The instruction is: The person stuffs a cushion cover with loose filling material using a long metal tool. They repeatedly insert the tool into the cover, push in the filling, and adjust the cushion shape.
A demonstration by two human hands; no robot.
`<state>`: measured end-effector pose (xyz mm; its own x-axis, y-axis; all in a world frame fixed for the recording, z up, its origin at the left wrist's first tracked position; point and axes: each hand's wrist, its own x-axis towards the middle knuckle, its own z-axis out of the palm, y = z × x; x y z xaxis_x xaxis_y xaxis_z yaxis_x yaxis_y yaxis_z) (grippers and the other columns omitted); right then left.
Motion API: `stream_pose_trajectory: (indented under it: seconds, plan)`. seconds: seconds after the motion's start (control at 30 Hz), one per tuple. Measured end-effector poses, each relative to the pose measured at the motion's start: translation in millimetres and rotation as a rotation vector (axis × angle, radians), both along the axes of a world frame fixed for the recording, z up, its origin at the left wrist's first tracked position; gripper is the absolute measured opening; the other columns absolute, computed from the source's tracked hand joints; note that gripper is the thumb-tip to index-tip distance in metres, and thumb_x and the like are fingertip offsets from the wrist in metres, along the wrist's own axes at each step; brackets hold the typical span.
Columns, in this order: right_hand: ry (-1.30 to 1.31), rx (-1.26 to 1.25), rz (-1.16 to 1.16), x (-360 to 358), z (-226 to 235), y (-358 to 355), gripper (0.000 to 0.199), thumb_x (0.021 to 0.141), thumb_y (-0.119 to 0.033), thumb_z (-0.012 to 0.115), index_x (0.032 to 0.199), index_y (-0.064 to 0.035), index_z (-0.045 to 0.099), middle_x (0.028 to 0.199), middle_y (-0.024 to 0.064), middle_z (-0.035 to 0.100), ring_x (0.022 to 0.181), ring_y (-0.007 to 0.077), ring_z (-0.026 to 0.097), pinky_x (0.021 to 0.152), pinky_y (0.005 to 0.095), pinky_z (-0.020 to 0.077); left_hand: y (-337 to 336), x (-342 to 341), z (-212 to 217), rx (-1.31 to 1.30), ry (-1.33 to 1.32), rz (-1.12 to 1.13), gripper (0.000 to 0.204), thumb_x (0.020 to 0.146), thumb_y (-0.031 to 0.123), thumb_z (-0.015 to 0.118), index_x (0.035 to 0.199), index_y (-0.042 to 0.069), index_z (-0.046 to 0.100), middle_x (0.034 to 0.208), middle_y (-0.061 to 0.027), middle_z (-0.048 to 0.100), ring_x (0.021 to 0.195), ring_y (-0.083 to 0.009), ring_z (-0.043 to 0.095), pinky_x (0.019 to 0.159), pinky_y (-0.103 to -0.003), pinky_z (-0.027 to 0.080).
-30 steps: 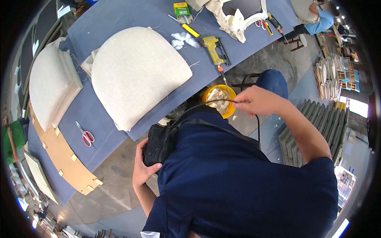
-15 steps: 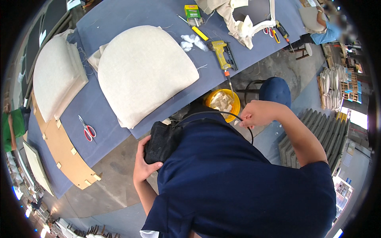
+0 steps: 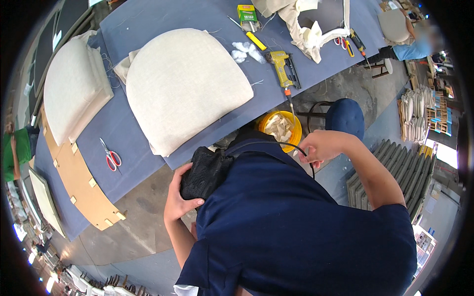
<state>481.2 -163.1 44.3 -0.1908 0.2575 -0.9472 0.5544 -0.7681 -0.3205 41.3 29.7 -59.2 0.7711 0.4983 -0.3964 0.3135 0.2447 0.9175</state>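
My left hand point(image 3: 181, 195) is wrapped round a black mesh pouch point(image 3: 202, 172) at my waist, its thumb along the lower edge. A thin black cable point(image 3: 266, 142) arcs from the pouch to the right across my dark blue shirt. My right hand point(image 3: 321, 147) hangs in the air beside the cable's far end, with curled fingers and the cable passing at the fingertips. Whether those fingers pinch anything is hidden. On the table, nearest to the pouch, lies a rounded cushion point(image 3: 187, 91) in cream fabric.
The blue-grey table point(image 3: 136, 167) also bears a yellow staple gun point(image 3: 282, 69), red-handled scissors point(image 3: 112, 159), a curved tan board point(image 3: 81, 185) and another cream cushion point(image 3: 74, 89). A yellow bucket point(image 3: 297, 135) of scraps and a blue stool point(image 3: 344, 118) stand beside it. One person point(image 3: 412, 47) is at the far right.
My right hand has turned slightly and its lower fingers have loosened a little. The view has shifted slightly, so the table's things appear a little farther right. My left hand stays on the pouch.
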Motion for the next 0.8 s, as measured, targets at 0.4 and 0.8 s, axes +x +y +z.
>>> stream_pose_trajectory:
  seconds: [0.4,0.8]
  plan:
    - [0.014,0.010,0.018,-7,-11,22,0.029,0.105,-0.034,0.072,0.106,-0.0051,0.073,0.086,0.0076,0.079,0.078,0.0149,0.078,0.074,0.0328,0.0610,-17,-30,-5,-0.053,0.003,0.049,0.113,0.064,0.040,0.101,0.156,-0.001,0.050,0.146,-0.0152,0.060,0.138,-0.0280,0.057,0.119,-0.039,0.040]
    - [0.310,0.667,-0.263,-110,-104,135,0.036,0.108,-0.027,0.073,0.138,-0.0090,0.068,0.120,0.0096,0.076,0.108,0.0211,0.074,0.099,0.0344,0.0574,-22,-33,9,0.095,0.052,-0.048,0.099,0.076,0.041,0.097,0.156,0.004,0.053,0.149,-0.0191,0.063,0.140,-0.0337,0.060,0.118,-0.044,0.046]
